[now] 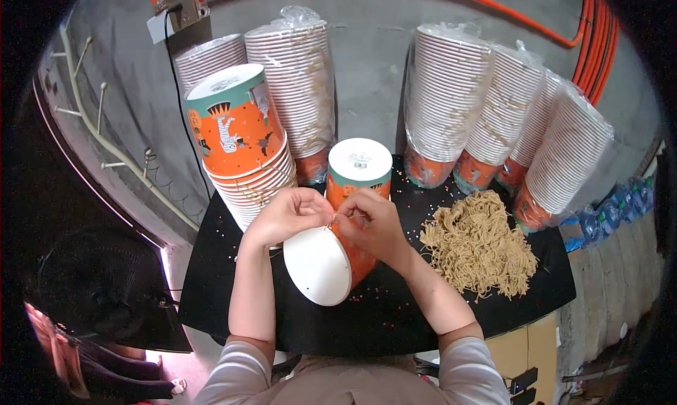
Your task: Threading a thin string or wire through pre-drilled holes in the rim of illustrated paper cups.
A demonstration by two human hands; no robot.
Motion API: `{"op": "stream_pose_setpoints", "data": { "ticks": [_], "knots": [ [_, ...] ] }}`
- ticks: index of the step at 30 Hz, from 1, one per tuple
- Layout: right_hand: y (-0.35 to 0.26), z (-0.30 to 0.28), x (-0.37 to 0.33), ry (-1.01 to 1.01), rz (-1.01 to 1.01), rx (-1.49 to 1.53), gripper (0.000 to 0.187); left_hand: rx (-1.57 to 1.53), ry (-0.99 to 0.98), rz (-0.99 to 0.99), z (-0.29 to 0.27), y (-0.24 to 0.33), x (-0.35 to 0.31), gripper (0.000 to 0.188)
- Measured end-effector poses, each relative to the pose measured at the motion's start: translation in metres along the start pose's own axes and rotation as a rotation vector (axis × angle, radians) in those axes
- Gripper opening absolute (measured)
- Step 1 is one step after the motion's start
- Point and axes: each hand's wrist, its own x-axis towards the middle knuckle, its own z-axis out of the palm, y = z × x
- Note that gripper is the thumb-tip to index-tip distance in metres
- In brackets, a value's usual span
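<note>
An orange paper bucket (363, 264) lies tilted in front of me, its round white end (315, 267) turned toward me and to the left. My left hand (296, 215) is at the top of that white end, thumb and fingers pinched together. Opposite it, my right hand (372, 224) also pinches at the rim. A thin tan cord seems to be between both sets of fingertips, though the fingers hide most of it. Just behind the hands stands an upside-down orange bucket (360, 160) with a green band and a white base.
On the black table (310, 332), a heap of tan cords (483, 246) lies to the right. A tall nested bucket stack (236, 123) stands at left. Plastic-wrapped bucket stacks (448, 88) line the back, before a grey wall (370, 74). Small coloured bits dot the tabletop.
</note>
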Motion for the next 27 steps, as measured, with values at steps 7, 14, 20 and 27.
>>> {"op": "stream_pose_setpoints", "data": {
  "ticks": [7,14,20,27],
  "knots": [
    [0.008,-0.007,0.0,-0.136,0.338,0.313,0.006,0.06,0.012,-0.013,0.004,0.001,0.002,0.011],
    [-0.005,-0.031,0.009,-0.182,-0.006,-0.094,0.018,0.054,0.016,0.005,0.001,-0.009,0.005,0.01],
    [-0.017,-0.039,0.012,-0.101,-0.178,-0.412,0.013,0.023,-0.005,0.007,0.006,-0.005,0.006,0.007],
    [-0.015,-0.047,0.01,-0.184,-0.139,-0.451,0.014,-0.178,-0.038,0.049,0.008,-0.016,0.012,0.006]
  ]
}}
